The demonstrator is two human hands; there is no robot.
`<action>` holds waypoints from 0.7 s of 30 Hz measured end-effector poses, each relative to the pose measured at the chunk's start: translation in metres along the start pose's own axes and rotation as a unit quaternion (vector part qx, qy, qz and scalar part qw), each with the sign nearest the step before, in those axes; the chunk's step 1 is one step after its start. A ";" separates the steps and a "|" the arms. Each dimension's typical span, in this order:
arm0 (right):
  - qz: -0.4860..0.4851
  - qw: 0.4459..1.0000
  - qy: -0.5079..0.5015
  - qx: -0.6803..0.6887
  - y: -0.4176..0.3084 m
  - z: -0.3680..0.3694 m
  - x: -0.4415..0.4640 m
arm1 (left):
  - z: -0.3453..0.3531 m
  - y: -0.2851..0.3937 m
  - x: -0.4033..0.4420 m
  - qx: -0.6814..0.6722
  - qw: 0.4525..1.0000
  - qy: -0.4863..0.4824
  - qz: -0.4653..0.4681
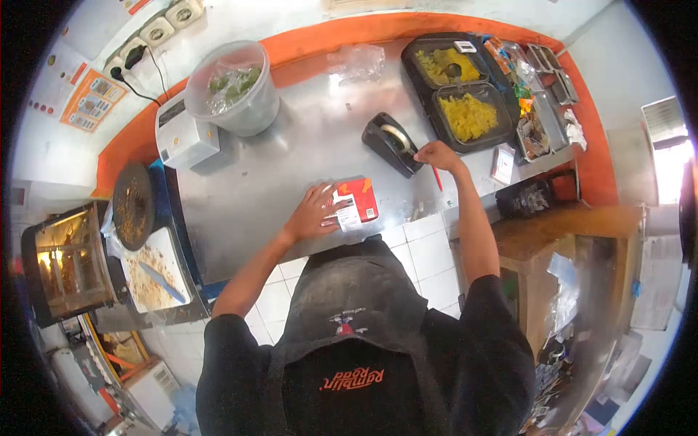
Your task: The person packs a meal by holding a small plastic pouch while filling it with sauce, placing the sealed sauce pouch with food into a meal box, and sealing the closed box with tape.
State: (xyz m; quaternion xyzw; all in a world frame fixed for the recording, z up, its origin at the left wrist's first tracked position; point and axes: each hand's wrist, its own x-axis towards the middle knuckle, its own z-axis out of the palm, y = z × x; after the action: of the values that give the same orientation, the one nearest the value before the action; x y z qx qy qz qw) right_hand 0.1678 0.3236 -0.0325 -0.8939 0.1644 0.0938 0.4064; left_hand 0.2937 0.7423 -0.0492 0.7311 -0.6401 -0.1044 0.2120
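Observation:
My left hand (318,210) lies with spread fingers on a red box (366,198) near the counter's front edge. A white label (349,213) is on the box's top, partly under my fingers. To the right stands a black tape dispenser (392,145) with a roll of tape (395,135) in it. At the dispenser's near end my right hand (438,156) is closed in a pinch on the tape's end; the thin strip itself hardly shows. Just below that hand a red pen (438,179) points toward the counter edge.
Black trays of yellow food (467,118) stand at the back right, beside metal trays with packets (534,134). A small white pack (502,163) lies nearby. Back left are a clear bucket with leaves (243,120) and a white machine (187,134). A knife (161,282) rests on a cutting board (156,254).

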 end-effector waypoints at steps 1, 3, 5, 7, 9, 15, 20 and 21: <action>0.038 0.998 -0.013 0.046 -0.004 -0.004 -0.003 | 0.001 0.000 -0.001 -0.006 1.000 0.009 0.016; 0.099 0.985 -0.019 0.137 -0.007 -0.008 -0.005 | 0.004 0.001 0.000 -0.003 1.000 0.003 0.007; 0.101 0.982 -0.022 0.160 -0.002 -0.011 -0.007 | 0.005 0.000 0.004 0.000 1.000 -0.003 0.006; 0.102 0.978 -0.026 0.182 -0.010 -0.015 -0.016 | 0.006 0.000 0.003 0.004 1.000 0.009 0.009; 0.117 0.936 0.048 0.327 -0.019 -0.015 -0.033 | 0.007 0.003 0.000 0.018 1.000 0.018 0.011; 0.038 0.976 0.110 0.186 0.011 0.017 -0.052 | 0.022 0.002 -0.007 0.076 0.995 0.051 0.043; 0.043 0.934 0.158 0.318 0.031 0.045 -0.052 | 0.013 0.006 -0.007 0.112 0.992 0.035 0.043; 0.038 0.935 0.148 0.320 0.033 0.045 -0.051 | 0.012 0.006 -0.006 0.113 0.993 0.015 0.037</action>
State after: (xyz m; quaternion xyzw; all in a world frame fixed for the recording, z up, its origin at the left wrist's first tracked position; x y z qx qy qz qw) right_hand 0.1063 0.3485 -0.0695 -0.7134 0.2780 -0.0814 0.6381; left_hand 0.2823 0.7456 -0.0581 0.7280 -0.6708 -0.0124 0.1410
